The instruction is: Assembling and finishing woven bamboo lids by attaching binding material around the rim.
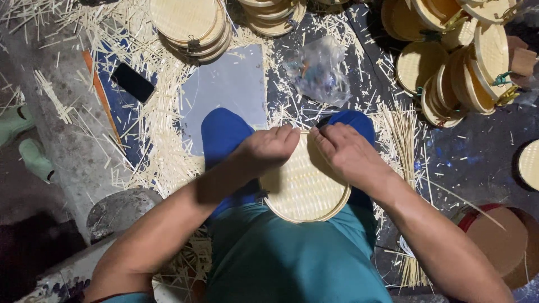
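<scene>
**Both hands at the far rim of a woven bamboo tray**

A round woven bamboo tray [303,188] rested on the person's lap, between blue-clad knees. The left hand [268,150] curled over its far left edge, fingers closed on the rim. The right hand [347,151] pinched the far rim just beside it, fingertips narrowed together. Stacks of finished trays [193,27] lay far off, bamboo slivers [160,140] strewn left, and a black phone [132,82] nearby.

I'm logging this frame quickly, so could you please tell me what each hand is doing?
Left hand: closed, gripping the tray at its far rim.
Right hand: closed, pinching the same rim.
</scene>
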